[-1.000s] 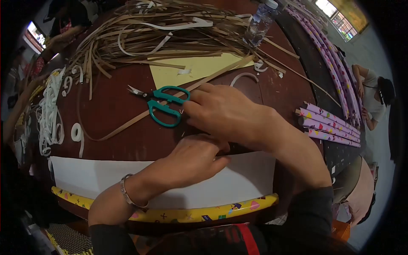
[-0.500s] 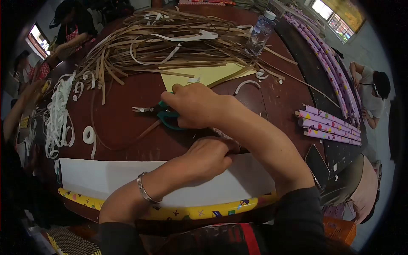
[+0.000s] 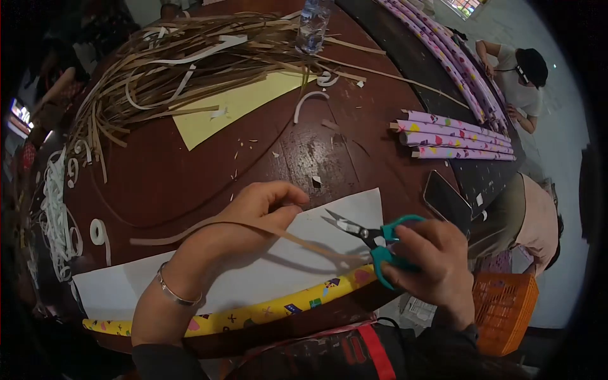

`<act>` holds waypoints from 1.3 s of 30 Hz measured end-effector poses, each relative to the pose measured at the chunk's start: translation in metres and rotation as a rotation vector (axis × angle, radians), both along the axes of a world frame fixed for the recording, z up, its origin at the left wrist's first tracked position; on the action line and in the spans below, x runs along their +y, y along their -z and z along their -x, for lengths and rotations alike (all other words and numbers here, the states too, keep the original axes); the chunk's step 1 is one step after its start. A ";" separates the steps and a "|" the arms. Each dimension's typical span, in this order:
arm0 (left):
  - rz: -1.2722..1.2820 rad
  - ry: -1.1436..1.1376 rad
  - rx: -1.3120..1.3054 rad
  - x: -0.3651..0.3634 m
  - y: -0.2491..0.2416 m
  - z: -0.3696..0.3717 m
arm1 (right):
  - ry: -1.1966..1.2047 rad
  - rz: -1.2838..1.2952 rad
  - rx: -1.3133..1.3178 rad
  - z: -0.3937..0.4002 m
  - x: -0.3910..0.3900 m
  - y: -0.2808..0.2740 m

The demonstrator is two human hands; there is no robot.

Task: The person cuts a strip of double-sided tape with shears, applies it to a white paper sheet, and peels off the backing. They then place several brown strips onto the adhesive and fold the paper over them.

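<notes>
My left hand [image 3: 256, 218], with a bracelet on its wrist, is over the upper edge of a white sheet [image 3: 234, 278]. Its fingers are pinched together, and what lies between them is too small to tell. A long brown strip [image 3: 304, 242] runs across this hand and wrist and ends near the scissors. My right hand [image 3: 437, 259] holds scissors [image 3: 364, 234] by their teal handles, blades parted and pointing left toward my left hand. Under the sheet's near edge lies a yellow patterned roll [image 3: 259, 315].
Brown strips [image 3: 190, 69] are heaped at the back beside a bottle [image 3: 312, 28] and yellow paper [image 3: 221, 107]. White strips [image 3: 57, 215] and a white coil [image 3: 97, 232] lie left. Right are purple rolls [image 3: 456, 136], a phone [image 3: 446, 197], an orange basket [image 3: 506, 310] and a person [image 3: 529, 76].
My right hand has moved right and nearer with the scissors, so my arms no longer cross. My left hand has shifted left and up, and the brown strip now lies across it. The view has turned right.
</notes>
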State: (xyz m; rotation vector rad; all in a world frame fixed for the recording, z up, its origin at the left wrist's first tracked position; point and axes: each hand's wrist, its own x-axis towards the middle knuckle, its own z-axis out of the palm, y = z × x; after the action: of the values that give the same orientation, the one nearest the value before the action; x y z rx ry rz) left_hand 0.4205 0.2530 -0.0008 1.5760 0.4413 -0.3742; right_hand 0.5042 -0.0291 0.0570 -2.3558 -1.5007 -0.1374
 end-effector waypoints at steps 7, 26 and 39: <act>0.021 0.144 -0.330 0.007 0.011 0.007 | 0.101 0.006 -0.015 0.002 -0.012 0.023; 0.671 -0.855 -0.483 0.105 0.022 0.000 | 0.094 -0.136 -0.059 0.002 -0.012 0.028; -0.170 0.121 -0.202 -0.001 0.002 0.003 | 0.051 0.138 -0.016 0.011 0.004 0.027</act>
State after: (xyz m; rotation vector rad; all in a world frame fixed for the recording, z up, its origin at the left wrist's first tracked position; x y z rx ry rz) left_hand 0.4179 0.2517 -0.0032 1.7915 0.2268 -0.2705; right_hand 0.4936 -0.0249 0.0304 -2.5080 -1.5018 -0.0670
